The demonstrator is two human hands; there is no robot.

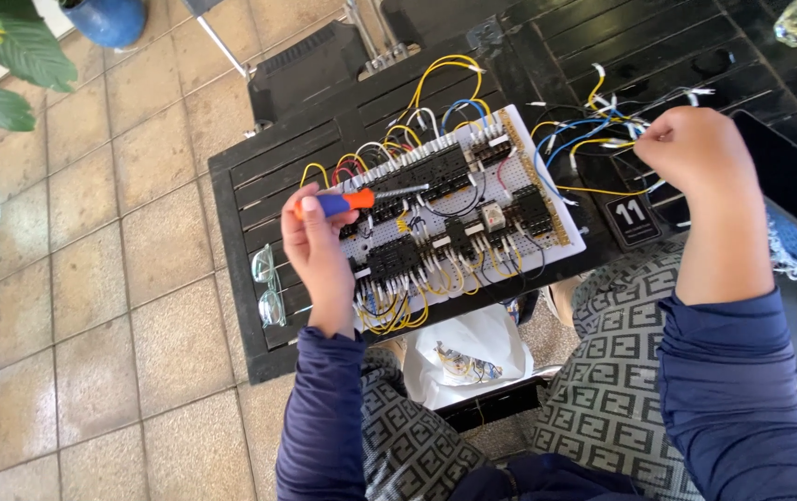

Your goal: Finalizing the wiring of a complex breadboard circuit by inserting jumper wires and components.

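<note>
A white perforated wiring board (561, 243) with several black terminal blocks and yellow, blue, red and white wires lies on a black slatted table (259, 172). My left hand (315, 250) grips a screwdriver (361, 198) with an orange and blue handle; its shaft points right over the board's upper left part. My right hand (695, 153) is raised to the right of the board, closed on loose blue and yellow wires (593, 139) that trail back toward the board.
Clear safety glasses (268, 283) lie on the table's left edge. A small black number tag (632, 219) sits right of the board. A white plastic bag (468, 357) is under the table by my knees. Tiled floor, a plant and a blue pot lie to the left.
</note>
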